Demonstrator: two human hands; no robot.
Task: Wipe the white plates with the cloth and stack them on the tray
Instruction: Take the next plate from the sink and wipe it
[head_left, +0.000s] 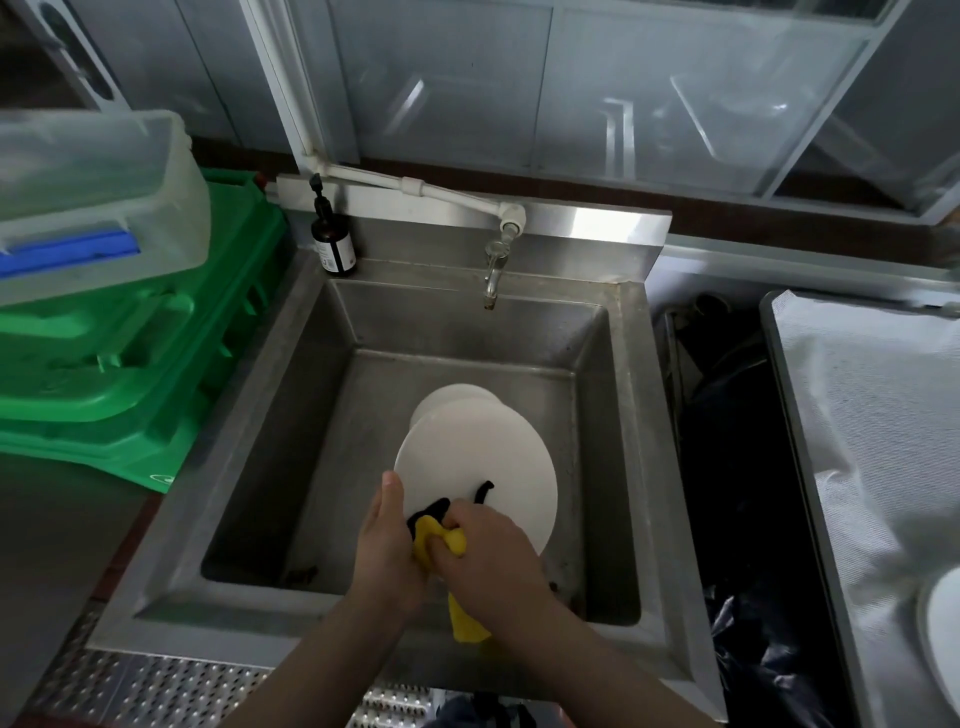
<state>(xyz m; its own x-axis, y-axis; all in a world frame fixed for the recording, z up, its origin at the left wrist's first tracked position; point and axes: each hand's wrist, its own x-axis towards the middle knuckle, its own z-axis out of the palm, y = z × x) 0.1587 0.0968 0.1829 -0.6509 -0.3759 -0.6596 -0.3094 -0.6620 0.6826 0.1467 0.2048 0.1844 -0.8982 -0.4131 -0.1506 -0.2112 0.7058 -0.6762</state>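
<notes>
Plates: you hold one white plate (475, 457) tilted over the steel sink (280, 415), near its front; a second white plate (454, 397) shows just behind it, partly hidden, and you cannot tell from here what it leans on
Far left: a clear plastic tub (98, 192) with a blue strip sits on top of stacked green crates (130, 374), beside the sink's left rim
Soap: a dark pump bottle (332, 241) stands upright on the sink's back ledge at the left corner
Left hand: your left hand (384, 545) grips the plate's lower left edge; the thumb lies along the rim, pointing up; the fingers go behind the plate and are hidden
Cloth: a yellow cloth (457, 540) with black parts is bunched against the plate's lower face; one yellow end hangs down below your wrists
Right hand: your right hand (493, 551) is curled round the cloth, pressing it on the plate
Tap: a tap (493, 275) hangs over the sink's back wall, right of centre
Bin: a dark bin bag (737, 467) fills the gap right of the sink
Tray: a tray (862, 415) lined in white lies far right; a white plate's edge (943, 623) rests on it at the frame's border
</notes>
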